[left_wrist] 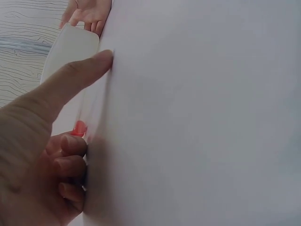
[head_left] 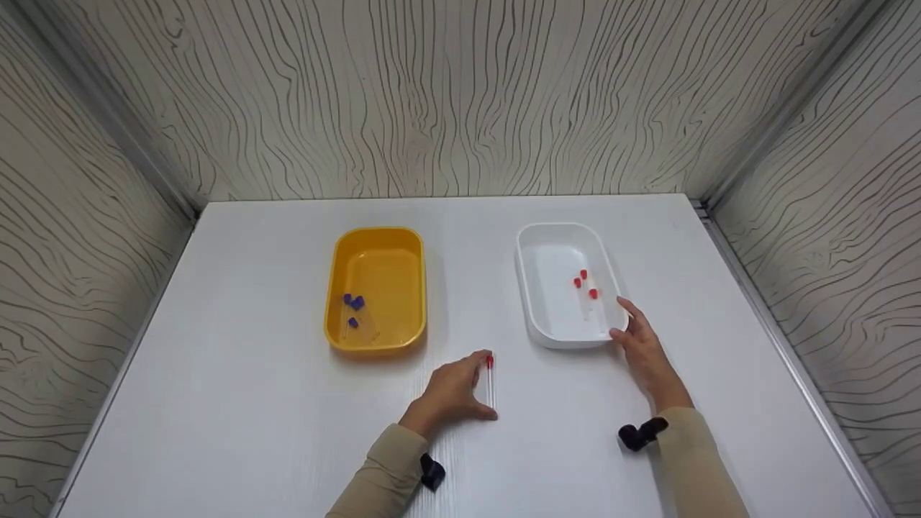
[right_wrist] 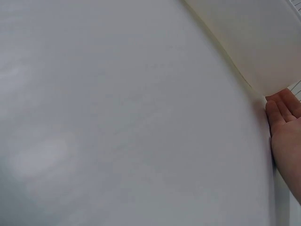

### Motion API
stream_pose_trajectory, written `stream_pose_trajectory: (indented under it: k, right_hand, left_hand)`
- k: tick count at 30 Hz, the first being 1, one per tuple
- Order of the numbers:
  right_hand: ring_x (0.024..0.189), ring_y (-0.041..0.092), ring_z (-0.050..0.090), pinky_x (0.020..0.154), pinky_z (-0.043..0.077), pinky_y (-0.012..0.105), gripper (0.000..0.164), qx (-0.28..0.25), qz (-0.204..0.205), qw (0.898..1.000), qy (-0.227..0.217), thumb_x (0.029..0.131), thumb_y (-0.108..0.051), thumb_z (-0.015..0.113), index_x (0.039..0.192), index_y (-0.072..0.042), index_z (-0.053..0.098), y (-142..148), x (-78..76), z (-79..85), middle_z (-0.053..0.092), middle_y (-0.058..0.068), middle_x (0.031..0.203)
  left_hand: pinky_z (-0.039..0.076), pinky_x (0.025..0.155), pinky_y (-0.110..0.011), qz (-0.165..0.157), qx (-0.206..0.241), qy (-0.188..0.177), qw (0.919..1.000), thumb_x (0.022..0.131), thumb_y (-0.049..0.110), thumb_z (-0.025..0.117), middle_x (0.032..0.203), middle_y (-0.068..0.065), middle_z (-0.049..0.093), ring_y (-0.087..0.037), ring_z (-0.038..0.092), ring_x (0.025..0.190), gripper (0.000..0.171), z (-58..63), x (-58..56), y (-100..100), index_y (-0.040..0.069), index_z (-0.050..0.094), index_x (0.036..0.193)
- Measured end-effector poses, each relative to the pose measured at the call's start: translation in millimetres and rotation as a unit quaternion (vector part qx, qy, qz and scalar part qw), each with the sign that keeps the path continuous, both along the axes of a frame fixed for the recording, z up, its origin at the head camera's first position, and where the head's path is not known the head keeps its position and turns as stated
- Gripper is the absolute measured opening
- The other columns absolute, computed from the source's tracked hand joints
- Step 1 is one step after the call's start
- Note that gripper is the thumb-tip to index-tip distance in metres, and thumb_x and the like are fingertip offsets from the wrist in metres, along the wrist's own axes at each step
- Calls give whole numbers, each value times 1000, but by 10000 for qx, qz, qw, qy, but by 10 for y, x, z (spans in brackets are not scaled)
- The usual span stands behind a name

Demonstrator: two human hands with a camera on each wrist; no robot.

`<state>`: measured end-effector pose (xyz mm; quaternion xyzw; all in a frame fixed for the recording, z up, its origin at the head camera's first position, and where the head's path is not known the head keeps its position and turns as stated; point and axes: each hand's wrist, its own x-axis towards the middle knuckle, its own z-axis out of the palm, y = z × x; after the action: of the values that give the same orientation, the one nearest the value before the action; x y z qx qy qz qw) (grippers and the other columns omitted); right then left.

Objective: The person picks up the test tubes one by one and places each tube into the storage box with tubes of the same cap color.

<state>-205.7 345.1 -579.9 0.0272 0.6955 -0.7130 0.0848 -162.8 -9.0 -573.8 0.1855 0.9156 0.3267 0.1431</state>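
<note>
My left hand (head_left: 453, 388) is low over the white table, spanning a clear tube with a red cap (head_left: 490, 362). Its fingertips are at the cap and its thumb is at the tube's other end. In the left wrist view, curled fingers lie right beside the red cap (left_wrist: 79, 128), while the thumb stretches away. My right hand (head_left: 644, 349) holds the near right corner of a white tray (head_left: 524, 288), thumb at the front rim and fingers along the right side. Inside that tray lie 3 clear tubes with red caps (head_left: 593, 293).
Left of the white tray, a yellow tray (head_left: 388, 277) holds clear tubes with blue caps (head_left: 358, 302). Wood-patterned panels (head_left: 432, 101) enclose the table (head_left: 252, 403) at the back and sides. Small black devices (head_left: 432, 473) are strapped at both wrists.
</note>
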Motion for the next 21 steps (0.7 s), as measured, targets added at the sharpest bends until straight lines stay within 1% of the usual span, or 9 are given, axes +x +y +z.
stream_pose_trajectory:
  k: [2,4,8,10,12,14,17,18,21]
  right_hand:
    - [154,26,-2,108,32,7,69,52,-2,10000,-63,98,-7,51,154,-19,14,4,2,5,-6,6,165]
    - [154,25,-1,118,26,16,69,121,-12,9998,-137,98,-8,51,154,-21,15,6,3,10,-6,5,165]
    - [154,23,0,124,17,28,69,139,-40,9996,-230,97,-8,52,154,-24,16,9,2,15,-7,2,165]
    - [154,22,0,124,17,28,69,159,-50,9996,-235,97,-8,52,154,-24,16,8,1,15,-7,1,165]
    - [154,22,-1,124,16,28,69,141,-50,9996,-238,97,-8,52,154,-24,16,9,-1,13,-8,1,165]
    - [154,21,-1,125,14,30,69,117,-50,9997,-224,97,-7,52,154,-23,16,9,-3,11,-7,1,165]
    - [154,21,-2,126,9,35,69,66,-73,9997,-216,97,-7,52,154,-22,16,1,-2,22,-7,1,165]
    - [154,21,-1,126,10,35,69,60,-73,9997,-208,97,-6,52,154,-22,16,1,-1,24,-6,1,165]
    - [154,23,0,121,24,20,69,1,-77,9999,-116,97,-5,52,154,-21,16,-1,0,21,-5,3,166]
  left_hand:
    - [46,107,-41,23,25,-47,10000,60,36,91,133,-5,62,-24,59,121,94,3,3,5,17,46,140]
    - [46,106,-41,25,20,-53,10000,61,36,90,131,-5,62,-23,59,119,93,1,5,8,16,46,140]
    - [46,107,-41,21,54,-42,10000,61,36,90,130,-5,63,-22,59,118,92,-2,3,9,16,47,139]
    - [46,106,-40,19,72,-6,10000,61,36,90,130,-4,63,-20,60,116,91,-8,3,5,16,47,139]
    - [49,101,-37,24,118,47,9999,61,36,90,119,-4,66,-18,60,106,91,-16,2,0,17,48,139]
    - [50,87,-30,17,172,115,9998,60,37,90,100,-1,64,-14,57,90,90,-30,-4,-7,17,48,138]
    - [40,70,-25,23,256,142,9996,59,37,90,80,5,48,-11,44,75,91,-42,-14,-18,18,48,137]
    - [37,67,-24,28,286,111,9995,59,37,90,78,6,44,-10,42,73,91,-44,-16,-19,19,48,138]
    - [33,63,-22,58,359,-54,9993,60,37,90,77,8,40,-8,39,70,92,-30,-25,-21,20,46,139]
